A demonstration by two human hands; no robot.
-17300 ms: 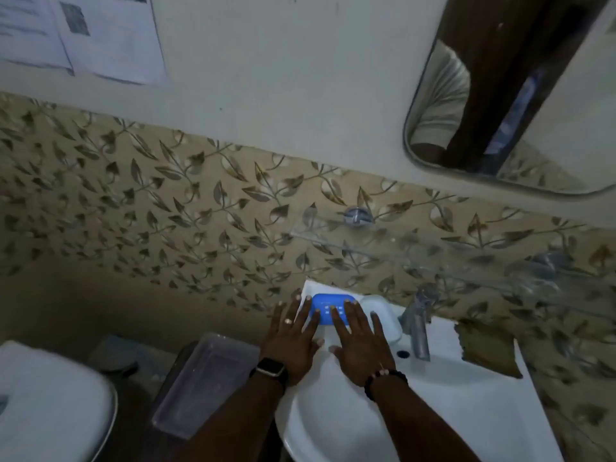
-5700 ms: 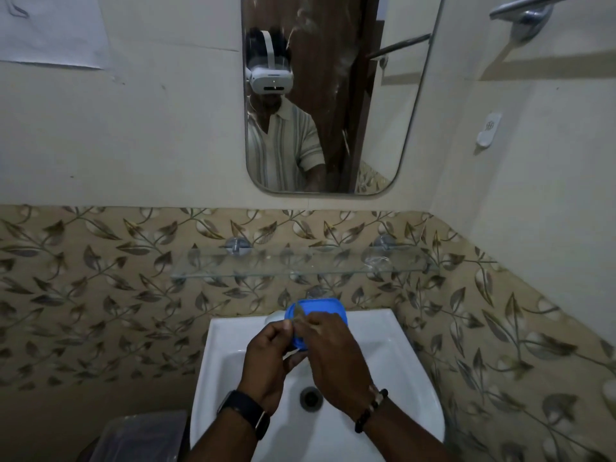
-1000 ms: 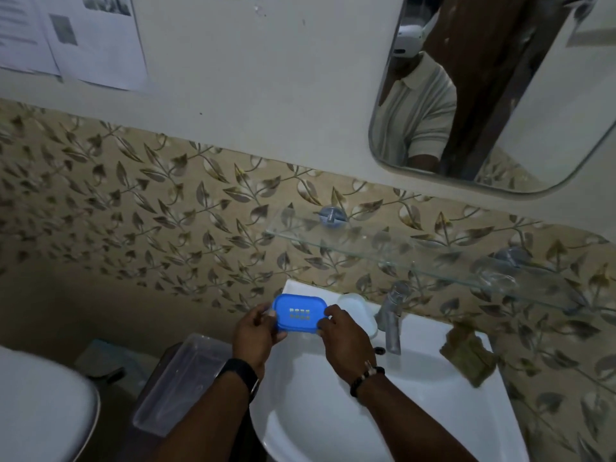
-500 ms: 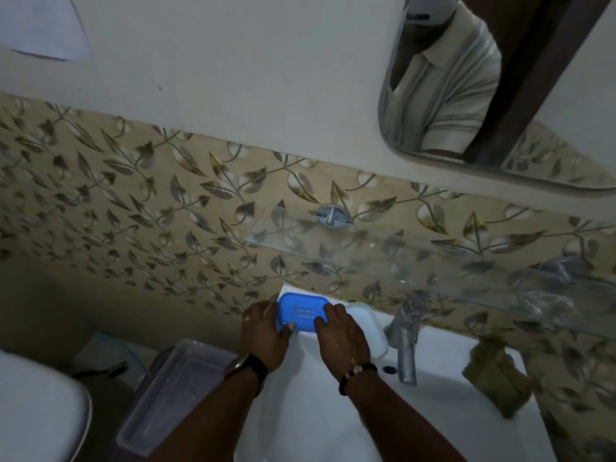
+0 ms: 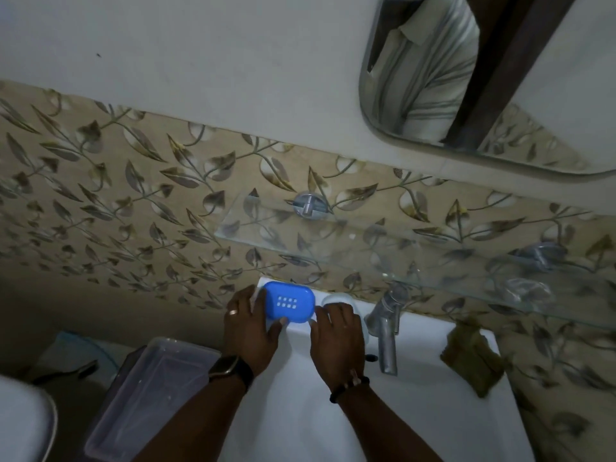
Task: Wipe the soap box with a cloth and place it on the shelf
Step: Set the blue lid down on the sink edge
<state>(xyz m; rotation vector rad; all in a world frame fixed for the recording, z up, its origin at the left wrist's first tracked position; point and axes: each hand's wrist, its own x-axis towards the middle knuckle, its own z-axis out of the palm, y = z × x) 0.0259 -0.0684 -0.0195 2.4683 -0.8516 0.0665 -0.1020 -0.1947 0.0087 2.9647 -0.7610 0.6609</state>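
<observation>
Sink (image 5: 416,411): I read its white back ledge as carrying everything.
Glass shelf (image 5: 366,248): bare, at 12 o'clock above the ledge; the placing is not yet done, I judge.
Cloth (image 5: 471,353): at 3 o'clock on the rim, untouched, so wiping looks undone.
Tap (image 5: 386,328): between my hands and the cloth.
Left hand (image 5: 250,328): fingers grasping the box's left end.
Right hand (image 5: 336,335): fingers at its right edge; grip, I cannot tell.
Soap box (image 5: 289,301): blue, resting at the ledge's 11 o'clock corner.
</observation>
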